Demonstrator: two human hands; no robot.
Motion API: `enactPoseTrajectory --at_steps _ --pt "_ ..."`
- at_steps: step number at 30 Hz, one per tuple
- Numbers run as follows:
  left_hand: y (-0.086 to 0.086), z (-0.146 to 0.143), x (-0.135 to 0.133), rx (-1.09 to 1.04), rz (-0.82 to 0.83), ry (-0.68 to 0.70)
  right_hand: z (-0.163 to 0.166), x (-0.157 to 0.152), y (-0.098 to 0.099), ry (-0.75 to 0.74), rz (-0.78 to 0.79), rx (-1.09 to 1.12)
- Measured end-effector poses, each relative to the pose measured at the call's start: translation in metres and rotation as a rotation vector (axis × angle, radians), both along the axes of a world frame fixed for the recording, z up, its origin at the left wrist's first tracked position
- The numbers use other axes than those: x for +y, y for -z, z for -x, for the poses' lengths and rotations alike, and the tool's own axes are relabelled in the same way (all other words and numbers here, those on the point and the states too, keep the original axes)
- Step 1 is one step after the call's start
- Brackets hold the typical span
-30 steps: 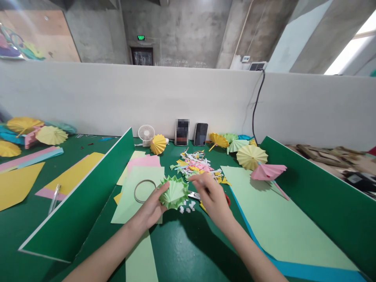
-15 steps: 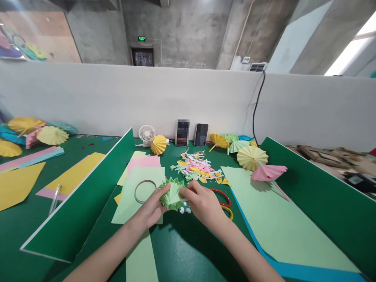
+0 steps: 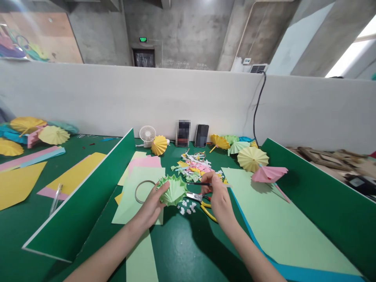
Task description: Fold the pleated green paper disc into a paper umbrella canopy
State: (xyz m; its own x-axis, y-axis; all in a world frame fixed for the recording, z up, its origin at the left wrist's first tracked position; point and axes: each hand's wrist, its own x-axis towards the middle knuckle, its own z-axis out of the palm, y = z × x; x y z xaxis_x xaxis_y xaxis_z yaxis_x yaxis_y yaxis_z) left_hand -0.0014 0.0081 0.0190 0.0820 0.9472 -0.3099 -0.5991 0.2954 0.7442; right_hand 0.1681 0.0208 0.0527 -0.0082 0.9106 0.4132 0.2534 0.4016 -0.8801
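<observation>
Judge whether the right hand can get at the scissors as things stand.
Probably yes: the scissors lie close by the right hand, their yellow handle largely uncovered. That hand pinches a thin dark stick, though, which may need setting down first.

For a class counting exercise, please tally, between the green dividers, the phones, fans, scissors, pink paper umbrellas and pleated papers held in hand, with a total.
Phones: 2
White fan: 1
Scissors: 1
Pink paper umbrella: 1
Green pleated paper in the left hand: 1
Total: 6
</observation>
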Motion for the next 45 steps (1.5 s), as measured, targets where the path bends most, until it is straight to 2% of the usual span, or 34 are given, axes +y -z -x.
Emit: enactPoseTrajectory --at_steps 2,7,9,13,18,24,29,37,41,45 --pt "-0.001 -0.001 -0.001 0.018 -0.004 -0.007 0.0 0.001 0.0 -0.058 0.077 0.006" --pt "-0.002 -0.002 -0.001 0.032 -0.065 0.015 0.001 0.004 -0.001 -0.18 0.141 -0.116" --pt "-0.002 -0.002 -0.001 0.032 -0.095 0.037 0.001 0.006 -0.001 -0.207 0.194 -0.085" --pt "0.0 -0.002 -0.003 0.06 -0.099 0.101 0.0 0.011 0.002 -0.192 0.357 0.163" --pt "0.0 -0.002 -0.004 0.084 -0.107 0.152 0.001 0.014 0.007 -0.26 0.552 0.485" --pt "-0.002 -0.003 -0.005 0.037 -0.107 0.173 0.002 0.016 0.012 -0.306 0.666 0.672" --pt "-0.002 -0.003 -0.006 0.04 -0.101 0.185 0.002 0.017 0.015 -0.327 0.713 0.693" --pt "0.0 -0.004 -0.004 0.033 -0.107 0.196 0.002 0.012 0.007 -0.316 0.65 0.566" --pt "0.002 -0.003 -0.003 0.013 -0.095 0.186 0.002 0.013 0.009 -0.355 0.675 0.557" --pt "0.001 -0.002 -0.002 0.002 -0.033 0.141 0.003 0.014 0.01 -0.275 0.632 0.598"
